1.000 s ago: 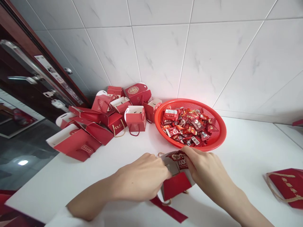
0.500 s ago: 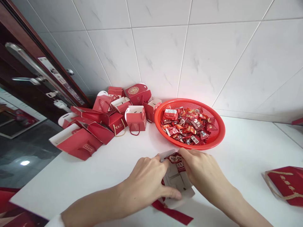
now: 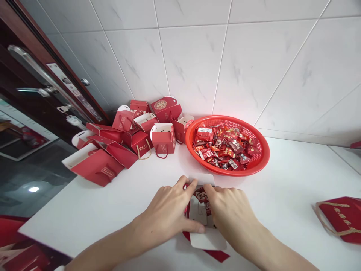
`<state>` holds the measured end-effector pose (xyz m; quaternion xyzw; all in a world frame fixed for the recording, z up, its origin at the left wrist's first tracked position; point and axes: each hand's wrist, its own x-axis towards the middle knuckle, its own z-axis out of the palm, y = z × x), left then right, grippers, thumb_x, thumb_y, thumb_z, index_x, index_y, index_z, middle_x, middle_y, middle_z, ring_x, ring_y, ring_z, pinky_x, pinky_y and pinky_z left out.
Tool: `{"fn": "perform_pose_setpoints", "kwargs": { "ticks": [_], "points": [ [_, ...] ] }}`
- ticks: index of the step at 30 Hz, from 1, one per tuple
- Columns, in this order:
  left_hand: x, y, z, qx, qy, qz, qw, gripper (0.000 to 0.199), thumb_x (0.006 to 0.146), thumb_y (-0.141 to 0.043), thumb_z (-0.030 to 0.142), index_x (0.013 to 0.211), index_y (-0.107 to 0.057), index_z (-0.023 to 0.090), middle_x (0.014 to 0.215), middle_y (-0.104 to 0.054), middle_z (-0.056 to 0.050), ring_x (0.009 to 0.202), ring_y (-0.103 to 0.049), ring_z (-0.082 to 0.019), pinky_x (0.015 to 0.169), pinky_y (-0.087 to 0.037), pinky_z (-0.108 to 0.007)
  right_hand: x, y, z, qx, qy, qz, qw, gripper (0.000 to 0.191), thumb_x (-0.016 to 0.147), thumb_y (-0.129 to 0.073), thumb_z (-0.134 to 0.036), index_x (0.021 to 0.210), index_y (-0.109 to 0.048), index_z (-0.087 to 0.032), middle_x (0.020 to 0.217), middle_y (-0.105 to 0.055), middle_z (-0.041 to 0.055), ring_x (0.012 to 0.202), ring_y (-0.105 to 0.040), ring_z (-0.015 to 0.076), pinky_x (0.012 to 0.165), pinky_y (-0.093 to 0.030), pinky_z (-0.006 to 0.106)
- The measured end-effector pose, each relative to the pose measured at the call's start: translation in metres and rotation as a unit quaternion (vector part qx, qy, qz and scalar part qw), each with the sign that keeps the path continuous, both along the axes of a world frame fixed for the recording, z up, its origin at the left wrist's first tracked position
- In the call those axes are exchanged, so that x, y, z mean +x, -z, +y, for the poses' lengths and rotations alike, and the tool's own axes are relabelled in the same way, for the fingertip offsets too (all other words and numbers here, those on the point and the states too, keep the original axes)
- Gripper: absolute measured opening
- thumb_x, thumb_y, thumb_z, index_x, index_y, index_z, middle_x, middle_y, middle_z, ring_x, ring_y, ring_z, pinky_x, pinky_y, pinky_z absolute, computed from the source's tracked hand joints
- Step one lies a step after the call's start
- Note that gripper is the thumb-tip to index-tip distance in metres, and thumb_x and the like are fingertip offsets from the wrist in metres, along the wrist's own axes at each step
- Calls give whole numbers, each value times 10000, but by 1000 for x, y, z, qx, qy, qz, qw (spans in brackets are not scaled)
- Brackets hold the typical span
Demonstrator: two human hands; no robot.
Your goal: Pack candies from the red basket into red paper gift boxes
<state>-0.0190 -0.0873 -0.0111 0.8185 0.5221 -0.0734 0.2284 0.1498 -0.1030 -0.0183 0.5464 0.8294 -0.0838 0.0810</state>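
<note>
A small red cardboard candy box (image 3: 208, 239) with a white inside lies on the white counter, its flaps spread and its mouth facing me. My left hand (image 3: 169, 210) grips its left side, with the thumb over the near flap and the fingers at the far edge. My right hand (image 3: 229, 210) is closed over the right side, its fingertips at the opening beside red wrapped candies (image 3: 200, 194) in the far part of the box. The right hand hides the right wall. A red strip (image 3: 217, 256) sticks out beneath the box.
Behind my hands stands a red plastic basket (image 3: 265, 158) of wrapped candies. Several red gift boxes (image 3: 163, 141) are piled at the back left, near the door (image 3: 36, 67). Another red box (image 3: 342, 220) with a twine handle lies at the right. A tiled wall (image 3: 191, 60) bounds the back.
The box has turned a little and its far and near flaps now show spread out. My right hand has shifted inward over the opening, covering part of the candies. The view has moved slightly.
</note>
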Motion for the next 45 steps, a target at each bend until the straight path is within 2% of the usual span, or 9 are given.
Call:
{"fn": "perform_pose_setpoints", "kwargs": {
  "ticks": [8, 14, 20, 23, 27, 30, 36, 41, 45],
  "points": [
    [-2, 5, 1, 6, 16, -18, 1000, 858, 733, -804, 586, 1457, -533, 214, 1295, -624, -84, 983, -710, -316, 784, -535, -381, -6, 12, -3, -19, -21, 30, 999, 384, 763, -703, -65, 1129, -601, -124, 801, -753, 97, 634, -726, 256, 452, -169, 319],
    [-1, 6, -1, 16, 31, -10, 999, 881, 761, -765, 626, 1486, -503, 200, 1310, -616, -98, 976, -708, -327, 787, -538, -406, 17, 7, 2, -22, -1, -7, 1000, 193, 762, -633, -8, 861, -625, -173, 673, -673, 40, 573, -665, 203, 464, -146, 318],
    [3, 5, -1, 26, 38, -9, 999, 747, 794, -744, 617, 1398, -564, 216, 1201, -634, -63, 877, -708, -296, 717, -520, -383, 30, 5, 3, -26, -1, 75, 997, 224, 839, -526, 6, 854, -640, -187, 707, -681, 9, 543, -583, 154, 491, -188, 309],
    [6, 7, -2, 33, 38, -8, 999, 690, 806, -734, 598, 1366, -587, 224, 1185, -627, -61, 874, -707, -295, 719, -519, -384, 24, -1, 8, -52, 13, 31, 998, 215, 825, -572, 12, 899, -672, -163, 780, -723, 45, 626, -660, 179, 499, -189, 311],
    [10, 8, -4, 29, 43, -6, 999, 630, 817, -713, 594, 1331, -620, 242, 1170, -621, -59, 842, -707, -285, 706, -515, -380, 12, -5, 14, -84, -25, -10, 996, 188, 860, -622, -30, 990, -708, -135, 952, -773, 116, 827, -744, 254, 524, -217, 321],
    [11, 8, -4, 25, 44, -12, 999, 603, 823, -697, 587, 1316, -631, 246, 1202, -617, -69, 838, -707, -280, 704, -516, -376, 8, -5, 15, -89, -40, -25, 995, 177, 889, -633, -61, 1035, -709, -128, 1016, -778, 130, 888, -755, 276, 528, -239, 324],
    [10, 8, -4, 33, 46, -26, 998, 579, 825, -696, 568, 1292, -633, 231, 1215, -623, -76, 839, -705, -287, 700, -517, -378, 8, 0, 14, -85, -61, -65, 992, 60, 859, -692, -77, 861, -724, -128, 832, -775, 126, 817, -762, 286, 530, -254, 325],
    [10, 7, -4, 32, 45, -27, 998, 556, 834, -693, 551, 1280, -637, 223, 1204, -626, -74, 833, -705, -287, 692, -516, -380, 6, 6, 14, -62, -66, -58, 994, 161, 833, -704, -86, 991, -722, -114, 925, -779, 129, 855, -755, 290, 550, -282, 326],
    [11, 8, -5, 27, 43, -22, 998, 588, 834, -687, 569, 1308, -628, 225, 1249, -615, -85, 844, -705, -285, 716, -524, -386, 11, 7, 14, -76, -89, -71, 991, 97, 830, -682, -69, 896, -733, -117, 828, -762, 124, 839, -738, 295, 610, -330, 331]
  ]
}}
